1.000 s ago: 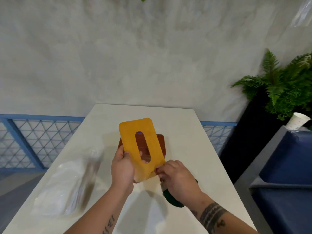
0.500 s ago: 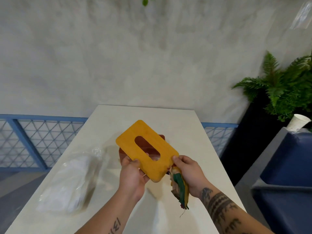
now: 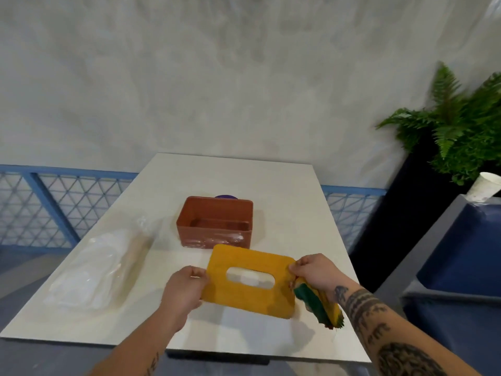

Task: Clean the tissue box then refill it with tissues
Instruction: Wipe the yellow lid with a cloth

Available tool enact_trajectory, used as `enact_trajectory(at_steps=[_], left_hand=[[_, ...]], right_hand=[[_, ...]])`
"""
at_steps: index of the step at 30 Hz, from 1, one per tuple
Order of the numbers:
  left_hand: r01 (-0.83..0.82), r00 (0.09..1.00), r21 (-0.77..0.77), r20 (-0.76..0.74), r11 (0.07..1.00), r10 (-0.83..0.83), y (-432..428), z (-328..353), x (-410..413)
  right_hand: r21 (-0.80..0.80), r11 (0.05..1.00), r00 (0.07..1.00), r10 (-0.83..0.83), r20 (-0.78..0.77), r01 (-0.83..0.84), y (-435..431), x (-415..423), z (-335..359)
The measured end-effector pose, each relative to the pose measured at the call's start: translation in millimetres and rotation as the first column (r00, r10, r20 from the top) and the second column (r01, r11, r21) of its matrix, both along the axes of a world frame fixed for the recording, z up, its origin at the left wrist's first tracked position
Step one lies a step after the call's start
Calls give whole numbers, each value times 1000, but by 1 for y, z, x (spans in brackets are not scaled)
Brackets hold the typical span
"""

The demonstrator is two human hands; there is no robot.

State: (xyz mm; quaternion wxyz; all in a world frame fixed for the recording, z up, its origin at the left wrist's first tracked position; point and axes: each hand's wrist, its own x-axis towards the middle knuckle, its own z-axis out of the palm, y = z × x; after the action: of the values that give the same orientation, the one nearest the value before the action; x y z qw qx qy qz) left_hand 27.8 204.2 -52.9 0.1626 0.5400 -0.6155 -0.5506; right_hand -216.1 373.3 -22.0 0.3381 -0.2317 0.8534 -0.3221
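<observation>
Left hand (image 3: 184,290) fingers pinch the lid (image 3: 250,280) at its left short edge; right hand (image 3: 315,272) fingers pinch the right edge, cloth (image 3: 320,305) tucked beneath. Lid held flat above the counter (image 3: 271,183), just in front of the open box (image 3: 215,222). Judged light, stiff; grip by edges. Tissue pack (image 3: 97,272) lies left.
</observation>
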Motion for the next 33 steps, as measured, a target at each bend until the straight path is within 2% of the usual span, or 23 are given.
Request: enact_trajectory(at_steps=[3, 5, 12, 15, 23, 26, 30, 31, 33], left_hand=[[73, 989, -78, 132, 994, -62, 7, -16, 2], [111, 973, -123, 215, 986, -83, 6, -19, 2], [233, 890, -209, 439, 950, -121, 5, -28, 1], [244, 884, -193, 448, 950, -136, 9, -37, 5], [295, 848, -242, 513, 924, -137, 12, -41, 7], [321, 838, -234, 522, 918, -160, 10, -40, 7], [362, 814, -225, 549, 904, -189, 2, -32, 6], [352, 828, -263, 536, 898, -168, -1, -28, 6], [278, 904, -389, 416, 878, -101, -10, -16, 3]], right_hand=[[170, 983, 967, 103, -233, -64, -1, 4, -15], [221, 974, 947, 112, -300, -45, -3, 8, -25], [226, 974, 932, 64, -357, 20, -8, 18, -45], [220, 975, 919, 57, -390, 33, -9, 25, -47], [350, 935, 854, 227, -468, -57, -6, 33, -47], [305, 952, 867, 182, -463, -36, -2, 29, -37], [154, 986, 910, 7, -414, 62, 5, 13, -23], [113, 989, 914, -39, -404, 93, 7, 9, -20], [29, 987, 927, -141, -347, 161, 7, 2, -18]])
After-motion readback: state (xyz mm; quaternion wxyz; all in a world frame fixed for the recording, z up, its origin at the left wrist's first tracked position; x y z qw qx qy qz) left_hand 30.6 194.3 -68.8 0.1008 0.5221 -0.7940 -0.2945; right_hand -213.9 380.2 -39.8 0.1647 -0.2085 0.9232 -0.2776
